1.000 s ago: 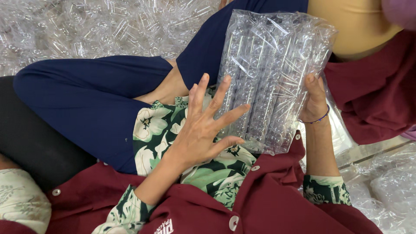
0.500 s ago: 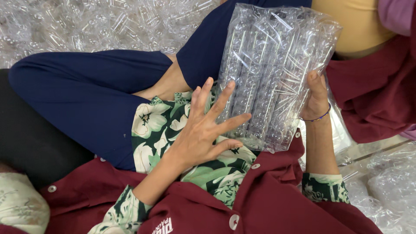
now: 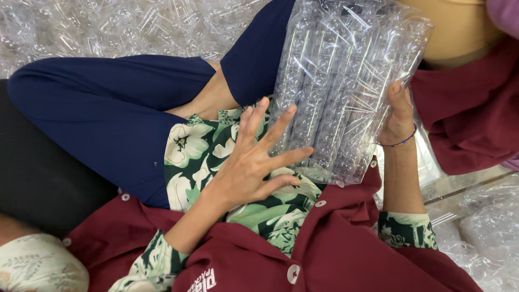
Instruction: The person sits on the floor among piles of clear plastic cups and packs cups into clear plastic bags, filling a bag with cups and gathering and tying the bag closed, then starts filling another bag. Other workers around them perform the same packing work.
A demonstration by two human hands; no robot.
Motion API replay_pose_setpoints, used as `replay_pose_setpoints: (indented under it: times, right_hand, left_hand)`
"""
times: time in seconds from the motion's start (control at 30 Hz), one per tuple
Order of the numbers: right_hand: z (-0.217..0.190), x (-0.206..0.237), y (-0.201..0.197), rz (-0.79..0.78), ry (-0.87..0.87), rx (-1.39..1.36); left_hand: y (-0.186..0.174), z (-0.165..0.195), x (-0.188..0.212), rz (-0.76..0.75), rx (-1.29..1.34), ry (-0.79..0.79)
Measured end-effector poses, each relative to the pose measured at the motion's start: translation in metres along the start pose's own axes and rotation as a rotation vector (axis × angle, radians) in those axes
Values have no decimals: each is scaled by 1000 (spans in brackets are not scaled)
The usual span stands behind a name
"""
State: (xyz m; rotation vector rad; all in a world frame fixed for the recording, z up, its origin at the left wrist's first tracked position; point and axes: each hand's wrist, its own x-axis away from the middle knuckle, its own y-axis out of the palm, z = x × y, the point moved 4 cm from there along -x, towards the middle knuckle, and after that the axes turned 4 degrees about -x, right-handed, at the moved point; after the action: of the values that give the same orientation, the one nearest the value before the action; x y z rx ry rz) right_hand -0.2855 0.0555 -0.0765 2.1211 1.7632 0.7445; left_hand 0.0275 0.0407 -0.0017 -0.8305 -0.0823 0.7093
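Resting on the person's lap, a clear plastic bag packed with rows of small transparent tubes (image 3: 346, 81) stands tilted, its lower end down on the green floral-print cloth (image 3: 200, 146) and its upper end leaning away toward the top of the view. The right hand (image 3: 399, 116) clasps the pack's right edge, thumb laid along the plastic and the other fingers hidden behind it, with a thin beaded bracelet (image 3: 397, 144) at the wrist. The left hand (image 3: 254, 162) lies flat with all fingers spread wide; its fingertips (image 3: 291, 110) press the lower left face of the pack, and nothing is pinched or enclosed by it.

Compared with a second ago, little has shifted: the pack sits slightly higher and closer in the view, the left hand's fingers have crept a touch further onto the plastic, and the right hand keeps the same hold on the edge. That reads as a steadying or smoothing of the pack's side, not a lift; the bundle is being squared up where it sits.

Around the lap are dark blue trouser legs (image 3: 108, 103), a maroon buttoned garment (image 3: 324, 243) and a heap of loose clear plastic pieces (image 3: 108, 27) on the floor behind. A yellow cloth (image 3: 459, 27) shows at the upper right.
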Motion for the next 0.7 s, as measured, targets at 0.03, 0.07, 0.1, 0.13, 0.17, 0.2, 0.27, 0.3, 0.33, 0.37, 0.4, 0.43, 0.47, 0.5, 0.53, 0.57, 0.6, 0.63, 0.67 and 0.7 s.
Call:
replay_pose_setpoints:
  times: [0.03, 0.07, 0.1, 0.13, 0.17, 0.2, 0.27, 0.3, 0.33, 0.37, 0.4, 0.43, 0.47, 0.5, 0.53, 0.57, 0.6, 0.63, 0.67, 0.7]
  right_hand:
    - [1, 0, -1, -1, 2, 3]
    - [1, 0, -1, 2, 6, 5]
    - [2, 0, -2, 2, 8, 6]
    - [3, 1, -2, 2, 10, 6]
    - [3, 1, -2, -5, 13, 0]
    - [4, 1, -3, -9, 14, -7]
    - [4, 2, -4, -1, 22, -8]
    - [4, 2, -4, 9, 25, -4]
    - [4, 2, -5, 16, 26, 0]
    - [4, 3, -6, 13, 22, -1]
    - [4, 3, -6, 8, 19, -3]
    - [5, 2, -7, 1, 14, -7]
    - [5, 2, -8, 3, 12, 0]
    - [6, 2, -9, 5, 11, 7]
    - [7, 2, -10, 10, 10, 14]
    - [8, 2, -11, 4, 21, -7]
    - [9, 2, -12, -1, 33, -24]
    - [10, 2, -13, -4, 45, -39]
    - [10, 2, -14, 6, 36, -43]
    - [9, 2, -15, 12, 26, -48]
  left_hand:
    - [-1, 0, 1, -3, 0, -5]
    - [-1, 1, 2, -4, -1, -12]
    - [-1, 0, 3, -17, 1, -25]
    - [-1, 0, 3, -30, 1, -39]
    - [-1, -1, 4, -43, 1, -51]
    - [-2, -1, 5, -35, 8, -38]
    - [-5, 0, 6, -19, 33, -13]
    - [-6, 1, 8, -19, 44, -6]
    - [-7, 2, 9, -17, 53, 3]
    - [-8, 3, 10, -15, 63, 9]
    - [-7, 3, 11, -34, 69, -4]
    - [-7, 3, 11, -52, 71, -17]
    - [-7, 3, 12, -70, 73, -31]
    - [-8, 3, 12, -70, 90, -34]
    - [-8, 3, 12, -72, 107, -37]
    - [-8, 3, 13, -76, 127, -39]
    - [-8, 3, 13, -66, 128, -29]
    - [-9, 4, 14, -54, 131, -18]
    - [-9, 5, 14, -41, 131, -6]
    - [-7, 4, 14, -92, 136, -32]
